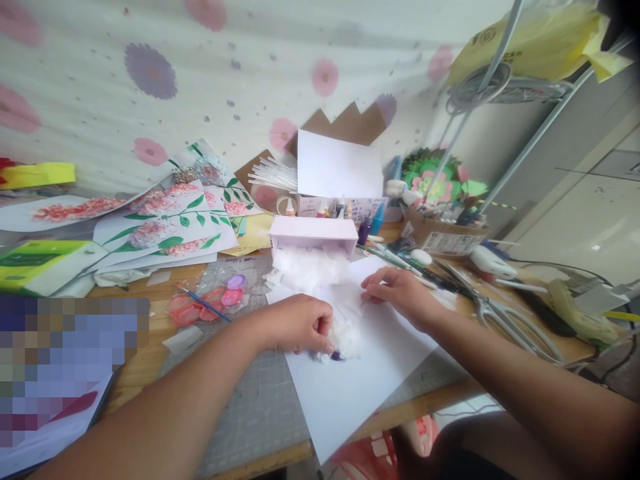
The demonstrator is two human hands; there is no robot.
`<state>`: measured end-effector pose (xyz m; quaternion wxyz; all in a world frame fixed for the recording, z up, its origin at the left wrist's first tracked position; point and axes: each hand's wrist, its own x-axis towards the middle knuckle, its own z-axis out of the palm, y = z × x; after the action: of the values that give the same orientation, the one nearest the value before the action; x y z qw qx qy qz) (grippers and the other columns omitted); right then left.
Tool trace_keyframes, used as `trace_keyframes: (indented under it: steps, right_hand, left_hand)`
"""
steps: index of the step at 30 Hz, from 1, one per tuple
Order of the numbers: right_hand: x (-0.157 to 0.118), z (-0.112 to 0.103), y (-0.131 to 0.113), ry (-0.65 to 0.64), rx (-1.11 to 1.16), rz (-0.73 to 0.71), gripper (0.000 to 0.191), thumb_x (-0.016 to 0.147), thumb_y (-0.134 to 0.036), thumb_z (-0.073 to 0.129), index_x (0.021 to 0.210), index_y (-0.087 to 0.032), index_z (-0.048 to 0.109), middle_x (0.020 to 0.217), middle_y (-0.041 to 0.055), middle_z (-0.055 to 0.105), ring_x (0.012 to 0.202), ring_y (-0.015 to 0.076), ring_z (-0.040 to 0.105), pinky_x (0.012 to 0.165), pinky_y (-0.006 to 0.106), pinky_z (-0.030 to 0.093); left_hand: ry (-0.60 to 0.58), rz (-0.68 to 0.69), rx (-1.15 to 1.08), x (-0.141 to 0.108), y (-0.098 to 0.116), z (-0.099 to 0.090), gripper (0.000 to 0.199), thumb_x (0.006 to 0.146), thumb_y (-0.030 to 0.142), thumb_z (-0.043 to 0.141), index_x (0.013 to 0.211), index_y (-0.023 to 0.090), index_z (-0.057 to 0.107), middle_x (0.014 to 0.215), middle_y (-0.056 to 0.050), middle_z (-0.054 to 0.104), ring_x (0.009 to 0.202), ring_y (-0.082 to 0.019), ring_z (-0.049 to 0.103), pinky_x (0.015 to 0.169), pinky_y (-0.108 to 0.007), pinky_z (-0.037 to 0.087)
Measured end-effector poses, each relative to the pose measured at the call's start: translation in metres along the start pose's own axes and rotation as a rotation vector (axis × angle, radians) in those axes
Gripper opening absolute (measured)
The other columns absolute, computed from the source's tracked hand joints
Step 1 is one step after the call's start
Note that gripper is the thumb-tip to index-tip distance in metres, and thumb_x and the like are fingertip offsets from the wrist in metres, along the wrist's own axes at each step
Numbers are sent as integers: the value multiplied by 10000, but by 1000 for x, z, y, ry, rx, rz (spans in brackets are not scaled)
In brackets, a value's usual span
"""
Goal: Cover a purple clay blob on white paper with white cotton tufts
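A sheet of white paper (pixel 350 407) lies on the grey cutting mat (pixel 255 413). Near its middle sits a fluffy tuft of white cotton (pixel 345 337) with a small dark purple patch (pixel 337 356) at its lower edge. The thumb and fingers of my left hand (pixel 300 323) pinch the left side of this tuft. My right hand (pixel 400 293) hovers over the paper's right side, fingers curled together; faint white wisps show by the fingertips, but what they hold is unclear. Just beyond, more cotton (pixel 310 267) spills from an open white box (pixel 314 229).
Scissors (pixel 505 320) and pens lie at the right, before a cardboard box (pixel 445 230). Pink paint palettes (pixel 200 307) with a blue brush are left of the paper. Flower paintings (pixel 165 223) lean at the back left; a pixelated screen (pixel 60 373) occupies the front left.
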<state>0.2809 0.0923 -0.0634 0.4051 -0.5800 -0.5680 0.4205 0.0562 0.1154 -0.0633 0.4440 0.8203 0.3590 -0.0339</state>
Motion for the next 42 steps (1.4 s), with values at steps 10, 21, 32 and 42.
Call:
trace_keyframes:
  steps: [10, 21, 32, 42]
  right_hand:
    - [-8, 6, -11, -27, -397, -54, 87, 730, -254, 568, 675, -196, 602, 627, 4, 687, 610, 156, 640, 590, 252, 455]
    - [-17, 4, -19, -164, -312, -263, 104, 731, -233, 587, 641, -181, 587, 846, 33, 660, 750, 156, 614, 688, 276, 468]
    - [-19, 1, -25, 47, -561, -376, 102, 750, -216, 573, 669, -186, 629, 772, 33, 657, 675, 161, 595, 634, 295, 462]
    - [-45, 20, -45, -379, 199, -119, 109, 738, -234, 614, 686, -158, 558, 718, 22, 654, 657, 177, 662, 672, 334, 527]
  left_hand:
    - [2, 15, -11, 1, 0, 0, 221, 625, 389, 590, 697, 205, 490, 656, 32, 544, 526, -121, 520, 388, -192, 370]
    - [4, 7, 1, 1, 1, 0, 223, 625, 389, 596, 710, 206, 502, 652, 37, 535, 518, -119, 521, 374, -189, 355]
    - [2, 7, 14, 0, 2, -1, 225, 631, 396, 597, 697, 210, 489, 653, 38, 539, 519, -123, 530, 377, -194, 367]
    - [-2, -14, 64, 1, 1, -2, 218, 620, 391, 581, 727, 211, 521, 661, 26, 563, 533, -135, 542, 419, -212, 375]
